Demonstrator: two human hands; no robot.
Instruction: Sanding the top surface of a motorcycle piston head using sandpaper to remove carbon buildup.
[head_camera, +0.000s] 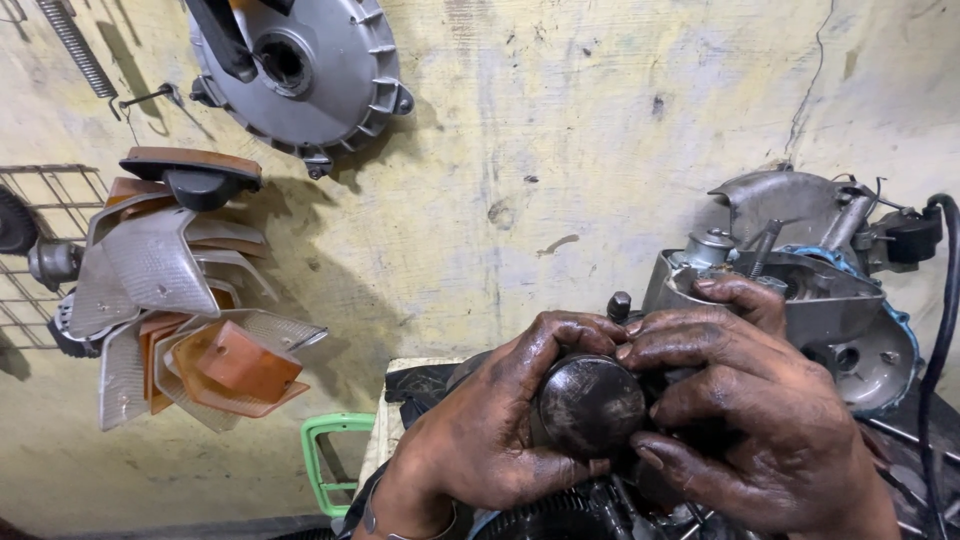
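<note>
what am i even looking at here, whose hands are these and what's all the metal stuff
This is one picture from a camera worn on a person's head, looking down at their own two bare, grease-blackened hands. The left hand and right hand together grip a dark round metal part, domed on its face, likely a piston. Just behind the hands sits a grey metal engine casing with a bluish gasket edge and a black cable running down its right side. On the stained wall hang a round finned metal cover, a cluster of clear and orange lamp lenses, and a wire rack. A green plastic frame stands lower down, left of the hands.
</note>
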